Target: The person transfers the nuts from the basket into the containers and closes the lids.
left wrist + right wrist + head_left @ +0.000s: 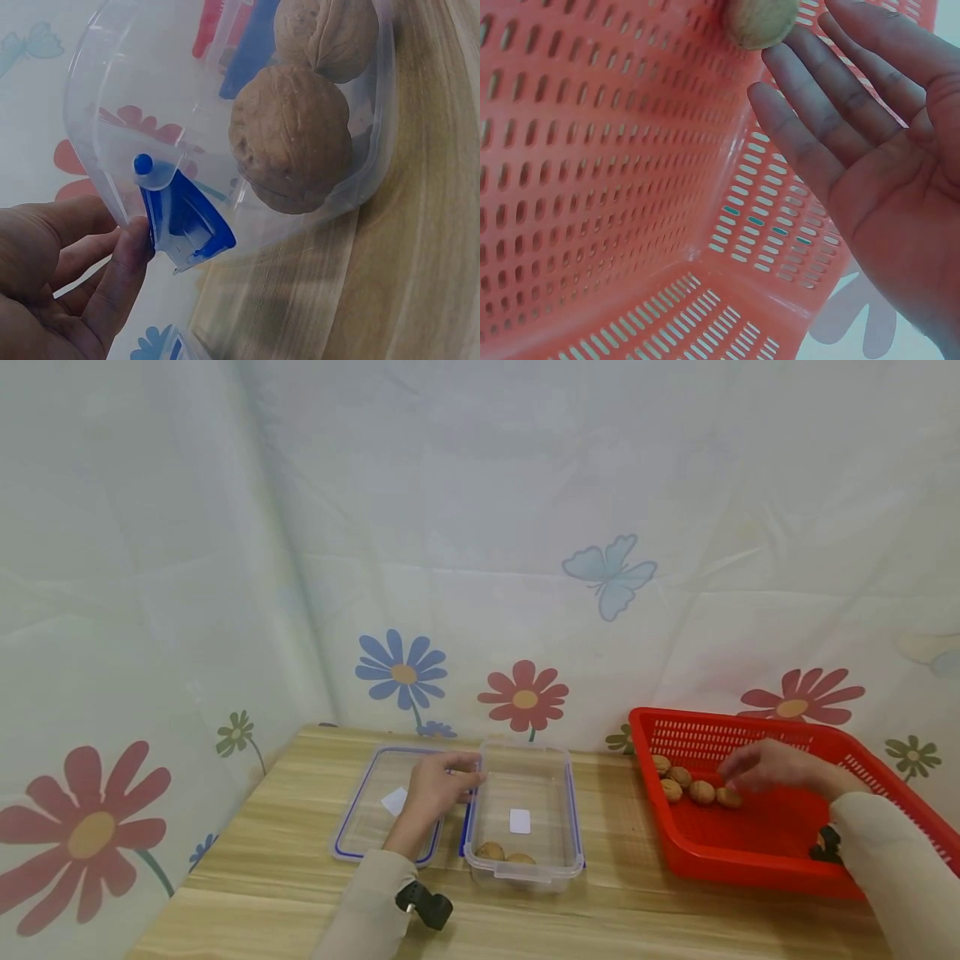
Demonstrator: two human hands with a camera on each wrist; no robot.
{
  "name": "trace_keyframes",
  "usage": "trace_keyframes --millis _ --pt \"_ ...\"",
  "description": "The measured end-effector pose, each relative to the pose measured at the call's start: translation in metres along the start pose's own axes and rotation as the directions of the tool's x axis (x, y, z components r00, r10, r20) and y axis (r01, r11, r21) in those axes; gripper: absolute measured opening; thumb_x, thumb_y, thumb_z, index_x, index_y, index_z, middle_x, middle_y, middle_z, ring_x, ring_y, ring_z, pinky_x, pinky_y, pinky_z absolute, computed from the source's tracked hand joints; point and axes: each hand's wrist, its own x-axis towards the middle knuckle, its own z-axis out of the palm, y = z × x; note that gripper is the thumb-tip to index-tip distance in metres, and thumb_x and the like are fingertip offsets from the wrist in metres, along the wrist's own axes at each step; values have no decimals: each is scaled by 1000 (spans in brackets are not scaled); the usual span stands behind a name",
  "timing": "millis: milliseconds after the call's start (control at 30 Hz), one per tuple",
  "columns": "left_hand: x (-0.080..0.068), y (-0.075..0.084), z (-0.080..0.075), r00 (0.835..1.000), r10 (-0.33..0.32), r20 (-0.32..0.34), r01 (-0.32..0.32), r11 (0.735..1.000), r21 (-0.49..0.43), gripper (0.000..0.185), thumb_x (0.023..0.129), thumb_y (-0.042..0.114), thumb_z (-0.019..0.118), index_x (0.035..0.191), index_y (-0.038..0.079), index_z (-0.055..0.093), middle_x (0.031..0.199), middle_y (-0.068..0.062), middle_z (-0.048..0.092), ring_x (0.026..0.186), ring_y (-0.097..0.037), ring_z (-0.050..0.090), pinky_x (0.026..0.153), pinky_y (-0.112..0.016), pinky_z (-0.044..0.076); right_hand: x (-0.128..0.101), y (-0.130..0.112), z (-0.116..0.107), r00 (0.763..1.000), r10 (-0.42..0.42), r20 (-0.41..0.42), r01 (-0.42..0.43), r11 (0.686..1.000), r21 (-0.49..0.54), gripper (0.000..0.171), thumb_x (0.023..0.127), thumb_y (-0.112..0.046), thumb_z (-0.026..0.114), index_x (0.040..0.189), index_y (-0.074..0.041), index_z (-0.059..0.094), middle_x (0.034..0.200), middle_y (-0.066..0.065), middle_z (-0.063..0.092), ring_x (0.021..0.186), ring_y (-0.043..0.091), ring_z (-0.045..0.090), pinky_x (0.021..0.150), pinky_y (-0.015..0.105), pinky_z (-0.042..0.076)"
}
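A clear plastic box with blue clips stands at the table's middle, with two walnuts in its near end. My left hand pinches the left rim of that box; up close in the left wrist view, its fingertips are at a blue clip below a walnut. On the right, my right hand reaches into a red plastic basket. Its fingers are extended, the tips beside a walnut. Several walnuts lie at the basket's left side.
Left of the box, a clear lid with a blue seal lies flat on the wooden table, partly behind my left hand. A white label shows in the box. A flower-printed curtain hangs behind the table.
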Motion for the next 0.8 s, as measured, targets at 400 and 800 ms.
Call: trace_keyframes --millis 400,800 --pt "2 -2 0 1000 -1 -7 1 1000 8 34 92 4 82 124 -3 76 112 -18 76 74 -25 77 68 -32 67 6 -6 6 998 42 39 -39 997 -67 32 93 -19 83 120 -4 78 108 6 75 94 23 65 96 56 61" --pt "2 -3 0 1000 -12 -10 12 1000 11 33 92 3 82 124 -2 76 112 -17 76 74 -25 77 68 -32 67 5 -6 4 1000 23 2 -23 996 -83 31 93 -18 83 120 -4 78 109 7 75 95 24 66 95 58 61"
